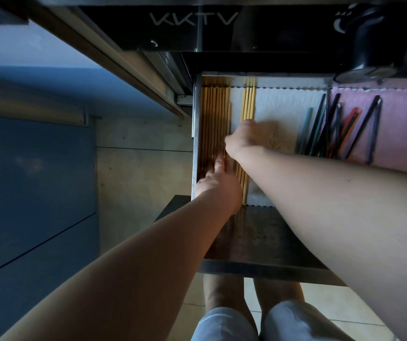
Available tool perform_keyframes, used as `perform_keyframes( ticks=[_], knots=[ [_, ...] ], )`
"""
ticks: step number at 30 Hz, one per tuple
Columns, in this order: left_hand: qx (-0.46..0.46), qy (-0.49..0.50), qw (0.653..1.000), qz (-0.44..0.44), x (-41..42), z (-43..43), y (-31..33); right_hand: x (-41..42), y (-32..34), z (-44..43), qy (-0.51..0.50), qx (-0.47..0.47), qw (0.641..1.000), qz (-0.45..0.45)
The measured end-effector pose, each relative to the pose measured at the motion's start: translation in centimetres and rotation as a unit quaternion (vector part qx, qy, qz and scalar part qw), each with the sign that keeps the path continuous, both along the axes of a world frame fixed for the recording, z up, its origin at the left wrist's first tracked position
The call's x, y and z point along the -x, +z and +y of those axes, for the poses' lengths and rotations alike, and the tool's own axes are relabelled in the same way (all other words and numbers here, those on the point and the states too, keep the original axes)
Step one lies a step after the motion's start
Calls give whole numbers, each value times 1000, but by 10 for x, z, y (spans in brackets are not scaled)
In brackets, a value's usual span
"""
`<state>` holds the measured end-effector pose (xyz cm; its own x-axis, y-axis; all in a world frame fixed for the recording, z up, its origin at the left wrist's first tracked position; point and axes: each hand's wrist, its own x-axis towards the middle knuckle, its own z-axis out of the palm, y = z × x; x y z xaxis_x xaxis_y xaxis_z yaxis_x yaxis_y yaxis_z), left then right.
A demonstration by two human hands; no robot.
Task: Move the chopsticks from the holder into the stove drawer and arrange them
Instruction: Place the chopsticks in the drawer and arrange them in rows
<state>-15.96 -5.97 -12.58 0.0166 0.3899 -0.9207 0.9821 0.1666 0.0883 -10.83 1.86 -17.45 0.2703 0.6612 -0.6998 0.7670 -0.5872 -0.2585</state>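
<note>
– So, where are they?
– Left grip (218,178) lies flat, fingers straight, on the packed row (216,124). Just beyond it, right grip (240,139) covers the loose chopsticks (248,102); whether it pinches them, I can't tell.
– Risk?
– A sideways shove could skew them across the drawer (259,75).

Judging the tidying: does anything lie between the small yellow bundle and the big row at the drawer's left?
Nothing visible: bare white liner between bundle and row, though left hand and right hand cover the near stretch.

Chopsticks (216,114) in drawer (196,119) — left side
</note>
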Motion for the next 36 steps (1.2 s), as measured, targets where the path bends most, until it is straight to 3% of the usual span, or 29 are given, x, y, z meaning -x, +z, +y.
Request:
perform_keyframes(
  ticks=[21, 36],
  knots=[
    [12, 0, 1000, 6, -1, -4, 1, 5, -5, -12, 12, 19, 999, 32],
    [-37, -15, 999, 0, -4, -5, -1, -33, 15, -2, -104, -62, 983, 139]
  ],
)
